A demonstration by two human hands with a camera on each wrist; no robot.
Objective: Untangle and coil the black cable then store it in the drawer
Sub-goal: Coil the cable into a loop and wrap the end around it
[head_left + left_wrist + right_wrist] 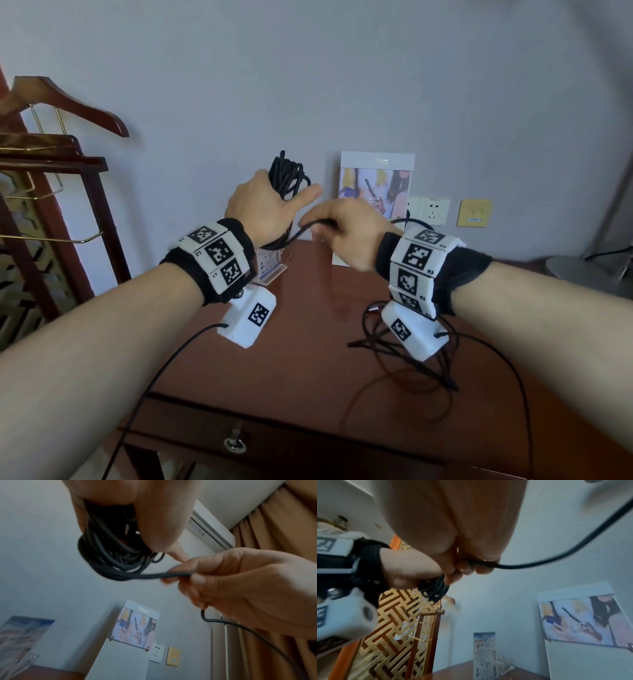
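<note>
A: Grip status, left side?

B: The left hand [262, 202] is raised above the desk, fingers curled round a bundle of loops of the thin black rubber-sheathed cable [286, 173]. The thumb sticks out to the right. The loops rise above the fist and hang below it past the wrist.

A: And the right?

B: The right hand [346, 228] is just beside the left, pinching a single strand of the same cable between thumb and fingertips [178, 568]. That strand runs straight from the bundle into the pinch, leaves the hand on its far side and drops away toward the desk.

A: Location of the remaining cable?

B: A loose, tangled heap lies on the glossy reddish-brown wooden desk top [308, 339], below the right wrist, partly hidden by the white wrist camera housing.

A: Drawer condition?

B: The wooden drawer with a metal ring pull [235, 442] sits in the desk's front edge, below the hands. It looks closed.

A: Surroundings?

B: A white-bordered printed wall poster [375, 186] leans against the grey wall behind the hands, with a white wall socket [435, 210] to its right. A dark wooden coat hanger stand [65, 113] is at the left.
</note>
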